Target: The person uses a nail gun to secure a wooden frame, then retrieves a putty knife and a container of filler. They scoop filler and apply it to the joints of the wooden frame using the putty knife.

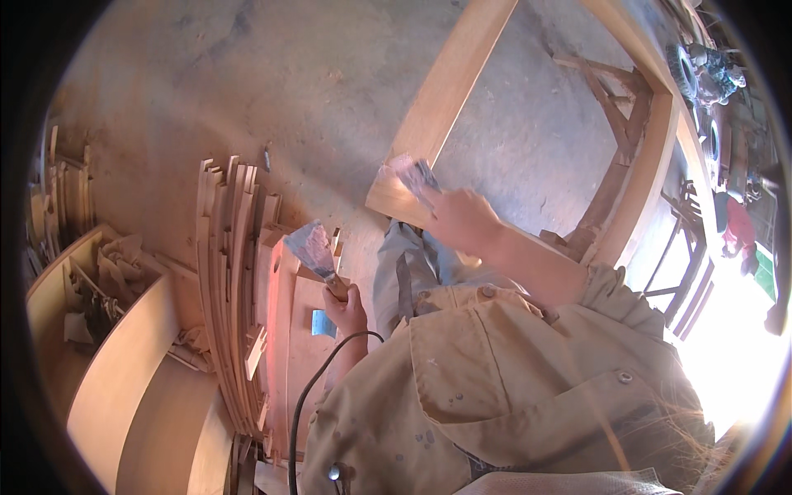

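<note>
My left hand (346,310) is wrapped round the wooden handle of a putty knife (312,249), whose wide blade points up and is smeared with pinkish paste. In my right hand (466,219) is a second putty knife (419,177), its blade close to the near end of a pale wooden frame (437,99). A pinkish patch shows at that corner beside the blade. Whether the blade touches the wood I cannot tell. My right fingers hide this knife's handle.
Thin wooden strips (235,289) stand in a bundle at the left, near a curved wooden box (148,346) with scraps inside. A blue piece (323,322) lies beside my left wrist. A dark cable (307,396) crosses my jacket. People (736,231) are at the far right.
</note>
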{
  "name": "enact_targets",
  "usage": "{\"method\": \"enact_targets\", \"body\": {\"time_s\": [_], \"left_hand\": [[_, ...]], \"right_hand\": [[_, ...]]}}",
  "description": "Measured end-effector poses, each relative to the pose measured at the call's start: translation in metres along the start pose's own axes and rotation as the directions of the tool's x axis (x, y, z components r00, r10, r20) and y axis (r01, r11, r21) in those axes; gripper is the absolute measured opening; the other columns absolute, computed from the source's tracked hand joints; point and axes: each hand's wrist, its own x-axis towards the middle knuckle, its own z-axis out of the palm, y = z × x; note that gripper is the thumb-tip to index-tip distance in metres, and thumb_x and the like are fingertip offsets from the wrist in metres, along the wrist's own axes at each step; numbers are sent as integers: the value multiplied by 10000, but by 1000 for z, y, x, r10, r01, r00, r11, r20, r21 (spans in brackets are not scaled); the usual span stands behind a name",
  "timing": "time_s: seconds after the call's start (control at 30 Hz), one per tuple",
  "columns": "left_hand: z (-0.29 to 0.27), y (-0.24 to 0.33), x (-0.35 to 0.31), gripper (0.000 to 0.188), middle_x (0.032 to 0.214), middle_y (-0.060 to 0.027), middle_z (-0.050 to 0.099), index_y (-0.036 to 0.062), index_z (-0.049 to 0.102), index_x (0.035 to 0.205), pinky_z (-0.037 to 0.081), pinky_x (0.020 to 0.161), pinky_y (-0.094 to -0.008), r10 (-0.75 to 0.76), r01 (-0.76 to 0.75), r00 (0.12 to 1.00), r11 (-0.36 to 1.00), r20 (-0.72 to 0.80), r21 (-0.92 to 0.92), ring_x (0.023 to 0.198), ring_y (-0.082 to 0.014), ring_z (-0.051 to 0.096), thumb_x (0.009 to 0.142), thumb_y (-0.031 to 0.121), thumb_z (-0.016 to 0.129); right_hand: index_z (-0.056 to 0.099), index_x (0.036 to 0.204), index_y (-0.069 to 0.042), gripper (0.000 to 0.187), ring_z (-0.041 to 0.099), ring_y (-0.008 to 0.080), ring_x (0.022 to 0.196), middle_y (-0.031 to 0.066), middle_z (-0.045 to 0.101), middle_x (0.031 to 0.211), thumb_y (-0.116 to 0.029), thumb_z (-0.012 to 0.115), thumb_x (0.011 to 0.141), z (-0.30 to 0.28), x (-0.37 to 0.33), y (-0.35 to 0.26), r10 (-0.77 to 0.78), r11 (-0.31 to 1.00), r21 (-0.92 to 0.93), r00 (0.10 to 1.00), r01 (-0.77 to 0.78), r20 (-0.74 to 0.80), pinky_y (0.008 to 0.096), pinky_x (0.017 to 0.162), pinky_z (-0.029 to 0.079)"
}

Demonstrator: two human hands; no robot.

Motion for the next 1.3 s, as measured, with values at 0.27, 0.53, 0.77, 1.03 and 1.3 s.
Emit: {"method": "enact_targets", "body": {"time_s": [0.27,0.53,0.77,1.03,1.3], "left_hand": [[3,-9,-1,142,727,-34,516,18,493,820,414,604,-244,6,-4,999,998,35,-57,648,-92,475,717,38,588],[6,-5,1,157,725,-26,505,16,494,836,410,601,-240,7,-5,999,999,38,-54,654,-90,468,716,39,592],[7,-13,1,161,723,-15,481,20,489,838,400,599,-236,26,-23,998,997,48,-74,662,-89,449,714,39,590],[11,-8,-1,143,692,-4,455,28,480,815,382,572,-229,43,-40,999,995,25,-91,627,-78,417,718,30,585],[13,-7,-1,154,663,-2,436,38,461,782,365,546,-223,30,-26,999,992,34,-125,602,-70,393,711,47,597]], "right_hand": [[453,1165,-47,408,577,345,610,173,573,664,-162,496,776,27,-21,38,-84,986,-144,996,87,28,453,558,463],[456,1164,-91,398,578,346,624,156,579,675,-152,489,772,33,-18,36,-40,995,-96,998,36,-43,446,569,467],[497,1123,-103,361,568,365,588,170,578,651,-145,467,766,-4,4,23,-13,1000,-15,985,11,-174,454,542,465],[505,1050,-20,343,595,379,660,211,595,686,-149,489,732,20,-31,21,17,1000,18,1000,-17,-19,473,649,474],[523,1050,-65,323,570,373,589,187,586,663,-133,491,735,23,-24,12,35,997,64,999,-33,-25,453,564,462]]}}
